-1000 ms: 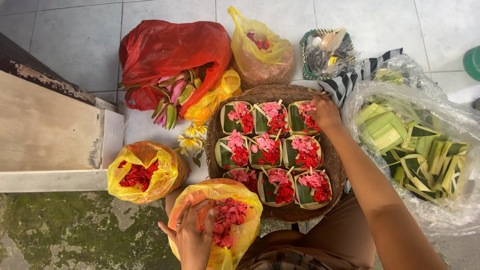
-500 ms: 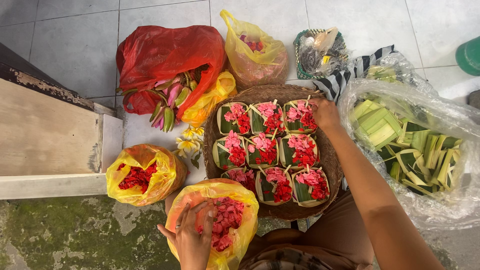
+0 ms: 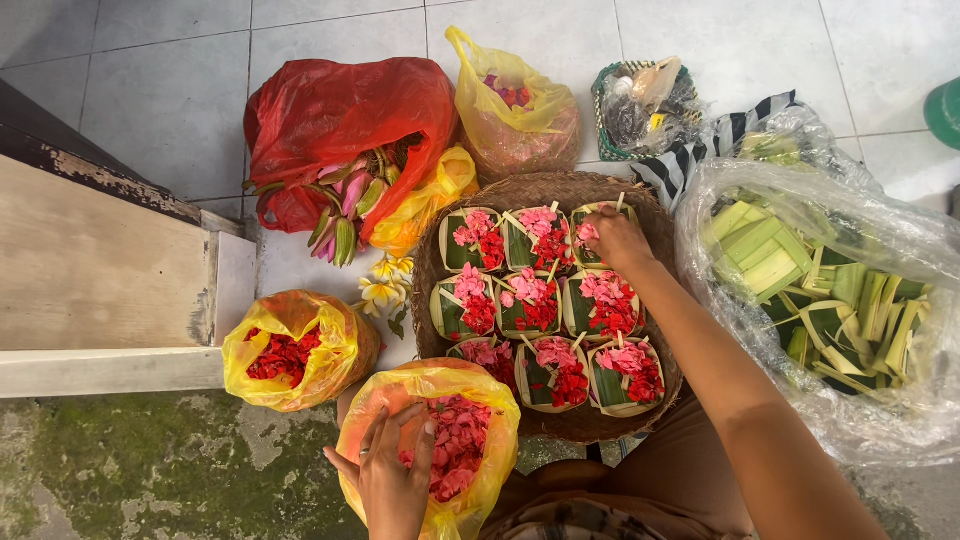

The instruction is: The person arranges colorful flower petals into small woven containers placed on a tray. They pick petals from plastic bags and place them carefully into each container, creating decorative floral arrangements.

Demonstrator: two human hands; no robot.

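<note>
A round woven basket tray [image 3: 650, 205] on the floor holds several small palm-leaf trays filled with pink and red petals [image 3: 532, 300]. My right hand [image 3: 617, 238] rests over the far-right leaf tray, fingers bent down onto its petals. My left hand [image 3: 393, 476] lies flat with spread fingers on the pink petals inside a yellow plastic bag [image 3: 432, 440] in my lap. Whether either hand pinches petals is hidden.
Another yellow bag of red petals [image 3: 290, 350] sits left. A red bag with pink buds [image 3: 340, 130], a yellow bag of petals [image 3: 515, 105] and a small green basket [image 3: 640, 105] stand behind. A clear bag of folded palm leaves [image 3: 830, 290] lies right. A wooden step [image 3: 90, 270] is left.
My right hand has slid from the tray's far-right rim inward onto the far-right leaf tray. My left hand stays on the petals in the bag.
</note>
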